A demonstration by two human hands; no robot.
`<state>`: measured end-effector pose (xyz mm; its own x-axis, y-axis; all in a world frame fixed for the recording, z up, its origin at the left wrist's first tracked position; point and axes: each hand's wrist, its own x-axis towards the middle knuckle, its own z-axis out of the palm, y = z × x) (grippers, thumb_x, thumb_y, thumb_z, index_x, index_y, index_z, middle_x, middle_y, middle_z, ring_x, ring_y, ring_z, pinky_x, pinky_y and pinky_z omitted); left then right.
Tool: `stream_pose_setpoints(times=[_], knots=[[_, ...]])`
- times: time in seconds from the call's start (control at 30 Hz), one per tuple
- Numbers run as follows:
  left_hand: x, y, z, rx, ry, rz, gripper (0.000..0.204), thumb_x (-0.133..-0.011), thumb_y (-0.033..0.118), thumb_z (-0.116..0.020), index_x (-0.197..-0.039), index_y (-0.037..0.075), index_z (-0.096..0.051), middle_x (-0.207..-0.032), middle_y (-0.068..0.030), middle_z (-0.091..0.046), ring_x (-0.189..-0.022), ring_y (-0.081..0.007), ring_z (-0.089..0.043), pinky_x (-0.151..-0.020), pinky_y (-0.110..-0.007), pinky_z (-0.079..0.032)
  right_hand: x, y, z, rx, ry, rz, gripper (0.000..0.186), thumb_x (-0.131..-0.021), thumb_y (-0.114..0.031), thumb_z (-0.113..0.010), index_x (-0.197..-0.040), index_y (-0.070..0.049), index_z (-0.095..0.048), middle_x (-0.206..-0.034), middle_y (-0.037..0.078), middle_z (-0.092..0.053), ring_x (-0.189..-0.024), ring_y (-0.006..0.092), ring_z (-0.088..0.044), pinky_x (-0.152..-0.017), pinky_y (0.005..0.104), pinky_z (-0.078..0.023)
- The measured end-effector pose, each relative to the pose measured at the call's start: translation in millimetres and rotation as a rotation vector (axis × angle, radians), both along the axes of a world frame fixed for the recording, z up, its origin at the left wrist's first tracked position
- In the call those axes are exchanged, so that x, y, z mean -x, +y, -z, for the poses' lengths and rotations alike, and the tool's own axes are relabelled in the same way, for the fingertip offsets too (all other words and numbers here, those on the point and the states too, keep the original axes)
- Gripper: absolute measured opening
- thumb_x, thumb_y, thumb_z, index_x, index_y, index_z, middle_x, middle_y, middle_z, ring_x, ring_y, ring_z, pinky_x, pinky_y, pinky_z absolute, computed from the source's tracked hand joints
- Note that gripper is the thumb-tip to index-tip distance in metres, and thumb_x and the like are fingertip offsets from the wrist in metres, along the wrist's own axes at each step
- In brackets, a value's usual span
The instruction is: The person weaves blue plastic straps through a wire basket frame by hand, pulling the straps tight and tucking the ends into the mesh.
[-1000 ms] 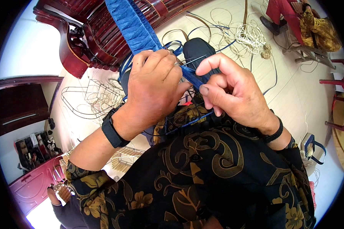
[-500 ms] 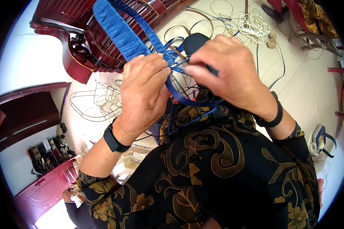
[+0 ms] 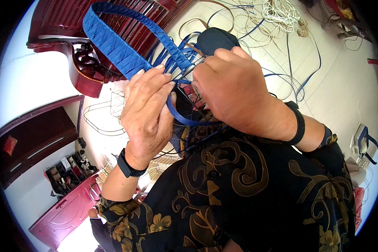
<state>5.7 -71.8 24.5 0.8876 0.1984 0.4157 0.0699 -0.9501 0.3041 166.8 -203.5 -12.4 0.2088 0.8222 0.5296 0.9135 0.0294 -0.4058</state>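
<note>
A basket-like frame of thin black wire (image 3: 196,101) sits in front of my body, its rim covered with a blue band (image 3: 192,121). From its far side a wide loop wrapped in blue strip (image 3: 117,52) rises to the upper left. My left hand (image 3: 147,113) is closed over the frame where the wrapped loop meets it, thumb inside the rim. My right hand (image 3: 239,94) is a fist just right of there, and a narrow blue strip (image 3: 183,81) runs between the two hands into it. The fingertips of my right hand are hidden.
Behind my hands lie a black rounded object (image 3: 216,41) and loose blue strips (image 3: 311,75). Tangled pale cord (image 3: 277,14) lies farther off on the floor. A dark red carved wooden seat (image 3: 86,69) stands at the upper left, with bare wire frames (image 3: 103,115) below it.
My right hand has turned and closed from a pinch into a fist, drawing in near the rim. The frame and my left hand have shifted slightly left and nearer.
</note>
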Motion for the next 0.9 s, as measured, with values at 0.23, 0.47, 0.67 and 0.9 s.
stream_pose_setpoints(times=[0.23,0.47,0.67,0.9], knots=[[1.9,2.8,1.2,0.037,-0.005,-0.014,0.015,-0.079,-0.007,-0.069,-0.094,-0.005,-0.072,-0.103,-0.016,-0.071,-0.11,-0.0335,-0.069,-0.103,-0.051,-0.048,-0.9,0.5,-2.1,0.064,-0.166,-0.067,0.01,-0.079,-0.017,-0.064,-0.076,-0.009,-0.068,-0.072,0.005,-0.062,-0.079,0.0213,-0.057,-0.073,0.0393,-0.039],[1.7,1.3,0.2,0.091,-0.013,-0.02,0.017,-0.078,-0.008,-0.068,-0.093,-0.005,-0.072,-0.103,-0.0155,-0.071,-0.112,-0.0327,-0.068,-0.103,-0.051,-0.047,3.5,0.3,-2.0,0.028,-0.213,-0.119,0.008,-0.077,-0.016,-0.064,-0.073,-0.01,-0.068,-0.073,0.004,-0.061,-0.083,0.0218,-0.054,-0.08,0.0414,-0.038],[3.2,-3.4,-1.1,-0.014,0.035,0.017,0.023,-0.078,-0.011,-0.065,-0.1,-0.005,-0.071,-0.109,-0.0175,-0.07,-0.119,-0.0362,-0.065,-0.109,-0.053,-0.042,3.9,0.7,2.4,0.022,-0.171,-0.135,0.009,-0.074,-0.016,-0.065,-0.074,-0.008,-0.068,-0.074,0.004,-0.06,-0.084,0.0227,-0.054,-0.085,0.0426,-0.039],[0.3,-13.2,8.6,-0.167,0.012,-0.003,0.029,-0.072,-0.004,-0.073,-0.101,-0.003,-0.071,-0.108,-0.0157,-0.064,-0.118,-0.0362,-0.064,-0.105,-0.057,-0.041,3.9,-0.9,13.2,0.019,-0.111,-0.167,0.012,-0.072,-0.013,-0.071,-0.079,-0.008,-0.062,-0.078,0.003,-0.051,-0.084,0.0217,-0.049,-0.085,0.0437,-0.035]])
